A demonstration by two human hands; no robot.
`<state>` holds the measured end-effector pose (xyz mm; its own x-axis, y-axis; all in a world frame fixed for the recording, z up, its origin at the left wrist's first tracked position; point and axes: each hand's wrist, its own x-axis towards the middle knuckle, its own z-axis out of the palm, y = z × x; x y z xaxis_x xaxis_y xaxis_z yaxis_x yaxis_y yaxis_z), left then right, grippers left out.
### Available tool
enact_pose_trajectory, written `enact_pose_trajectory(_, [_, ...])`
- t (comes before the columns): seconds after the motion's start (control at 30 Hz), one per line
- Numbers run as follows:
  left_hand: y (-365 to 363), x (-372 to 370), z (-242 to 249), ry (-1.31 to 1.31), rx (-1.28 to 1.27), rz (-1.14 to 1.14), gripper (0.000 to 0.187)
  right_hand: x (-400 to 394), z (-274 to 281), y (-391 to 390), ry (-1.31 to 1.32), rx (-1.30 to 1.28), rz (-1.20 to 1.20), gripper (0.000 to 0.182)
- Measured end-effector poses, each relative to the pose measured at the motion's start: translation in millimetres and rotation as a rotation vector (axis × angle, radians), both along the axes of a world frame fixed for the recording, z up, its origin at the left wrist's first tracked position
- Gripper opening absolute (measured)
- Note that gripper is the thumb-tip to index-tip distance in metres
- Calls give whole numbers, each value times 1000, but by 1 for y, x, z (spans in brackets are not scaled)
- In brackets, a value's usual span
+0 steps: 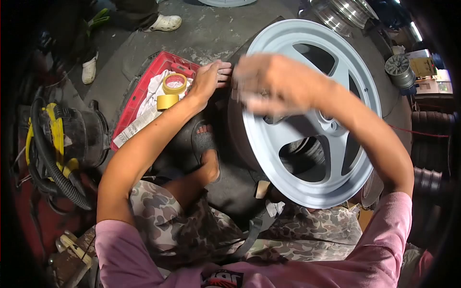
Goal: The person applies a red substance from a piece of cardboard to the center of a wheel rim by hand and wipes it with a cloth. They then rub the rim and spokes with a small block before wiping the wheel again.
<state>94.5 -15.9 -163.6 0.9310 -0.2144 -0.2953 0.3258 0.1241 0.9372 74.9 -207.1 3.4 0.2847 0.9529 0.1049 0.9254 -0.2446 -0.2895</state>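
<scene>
Edge handling appears in hand on the pale wheel (334, 150) at two o'clock, left hand (209, 80) outstretched with nothing visibly held, blurred right hand (281, 84) indeterminable; the next move calls for controlled edge contact.

Dim, fisheye-bowed view with blackened corners: a bright light strip (416, 31) glares at upper right, the wheel (339, 151) right of centre shows pale and well lit with a soft shadow on it, and the right hand (276, 84) before it is smeared by motion blur.
</scene>
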Motion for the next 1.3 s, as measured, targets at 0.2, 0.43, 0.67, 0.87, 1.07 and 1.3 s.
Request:
enact_pose_trajectory(0.2, [2, -4, -6, -7, -42, -64, 48, 75, -10, -26, -63, -36, -333, 27])
enact_pose_trajectory(0.43, [9, 4, -9, 4, 25, -113, 51, -32, -16, -9, -99, 25, 120, 17])
enact_pose_trajectory(0.67, [1, -10, 7, -39, -13, -126, 44, -35, -50, -24, -190, 316, -435, 34])
enact_pose_trajectory(0.87, [-13, -8, 18, -30, 239, -159, 43, -31, -51, -25, -243, 318, -467, 36])
enact_pose_trajectory(1.07, [-7, -4, -2, -121, 113, -121, 40, -55, -50, 3, -229, 391, -623, 33])
enact_pose_trajectory(1.3, [-9, -8, -2, -94, 102, -96, 43, -43, -46, 8, -275, 323, -704, 30])
